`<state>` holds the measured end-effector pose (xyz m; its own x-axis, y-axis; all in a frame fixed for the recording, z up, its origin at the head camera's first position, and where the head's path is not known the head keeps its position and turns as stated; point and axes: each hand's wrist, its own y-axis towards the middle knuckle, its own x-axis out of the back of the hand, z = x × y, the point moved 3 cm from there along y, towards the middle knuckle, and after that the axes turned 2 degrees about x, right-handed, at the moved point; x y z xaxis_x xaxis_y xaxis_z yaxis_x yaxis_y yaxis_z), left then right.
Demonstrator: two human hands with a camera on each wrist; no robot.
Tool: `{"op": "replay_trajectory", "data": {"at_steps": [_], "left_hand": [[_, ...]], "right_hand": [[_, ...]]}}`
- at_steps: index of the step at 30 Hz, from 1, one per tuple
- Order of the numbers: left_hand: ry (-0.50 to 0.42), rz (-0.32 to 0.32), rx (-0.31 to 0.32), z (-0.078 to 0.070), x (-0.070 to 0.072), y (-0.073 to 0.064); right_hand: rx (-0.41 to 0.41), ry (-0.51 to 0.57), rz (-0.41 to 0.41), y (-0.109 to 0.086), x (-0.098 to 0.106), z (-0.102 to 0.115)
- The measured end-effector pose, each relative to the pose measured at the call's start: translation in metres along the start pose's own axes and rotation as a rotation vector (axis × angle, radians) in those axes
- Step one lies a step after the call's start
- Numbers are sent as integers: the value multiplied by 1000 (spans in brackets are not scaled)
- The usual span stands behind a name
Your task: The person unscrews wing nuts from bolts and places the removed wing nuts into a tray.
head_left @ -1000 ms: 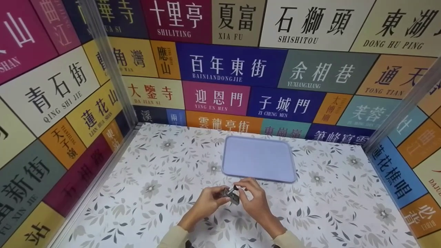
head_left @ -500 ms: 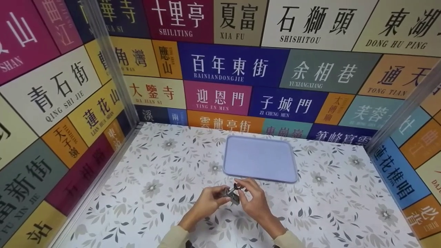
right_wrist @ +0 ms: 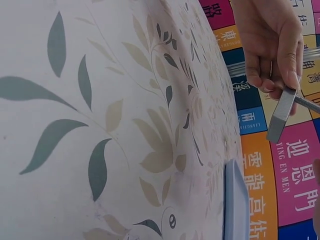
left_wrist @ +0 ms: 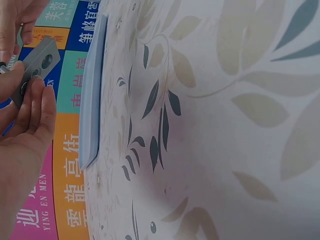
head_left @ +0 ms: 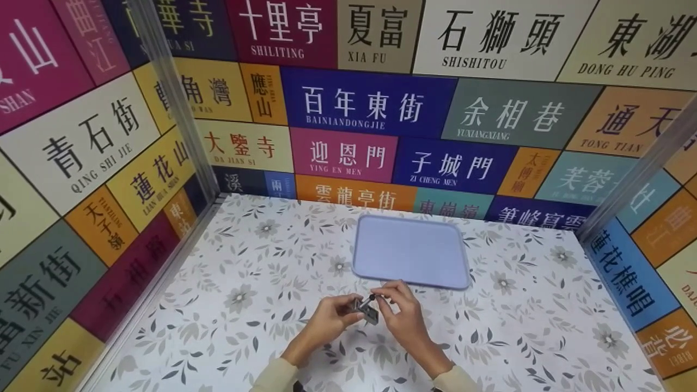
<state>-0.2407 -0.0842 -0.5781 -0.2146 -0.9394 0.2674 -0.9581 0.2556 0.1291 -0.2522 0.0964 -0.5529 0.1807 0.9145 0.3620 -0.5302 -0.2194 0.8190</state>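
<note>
Above the table, my left hand pinches a small grey metal block between thumb and fingers. In the left wrist view the block shows round holes in its face. A threaded screw juts out of it in the right wrist view. My right hand pinches the dark end piece of the screw with thumb and index finger. The fingers partly cover that piece, so its exact shape is unclear. In the right wrist view only a sliver of the right hand shows.
A pale lilac-blue tray lies flat on the table just beyond the hands. The table cover has a leaf and flower pattern. Walls with coloured sign panels stand at the back and both sides.
The right fingertips have shifted slightly around the screw's dark end, which shows more plainly now than half a second ago. The left hand and the block stay nearly still.
</note>
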Motion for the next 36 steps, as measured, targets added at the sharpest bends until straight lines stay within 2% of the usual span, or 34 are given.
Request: {"op": "replay_trajectory", "data": {"at_steps": [2,9,13,19,23,30,36], "left_hand": [[0,-3,-7,0,0,0],[17,-9,-11,0,0,0],[16,-14,-4,3,0,-1],[15,-16,-7,2,0,-2],[24,-12,-22,1,0,-2],[14,0,25,1,1,-1],[-8,-8,6,1,0,-2]], "right_hand": [[-4,13,-3,0,0,0],[-9,67,20,12,7,28],[-25,96,39,15,9,35],[-58,92,46,15,9,34],[-39,87,53,15,7,33],[-12,66,56,16,5,32],[42,37,28,14,3,28]]}}
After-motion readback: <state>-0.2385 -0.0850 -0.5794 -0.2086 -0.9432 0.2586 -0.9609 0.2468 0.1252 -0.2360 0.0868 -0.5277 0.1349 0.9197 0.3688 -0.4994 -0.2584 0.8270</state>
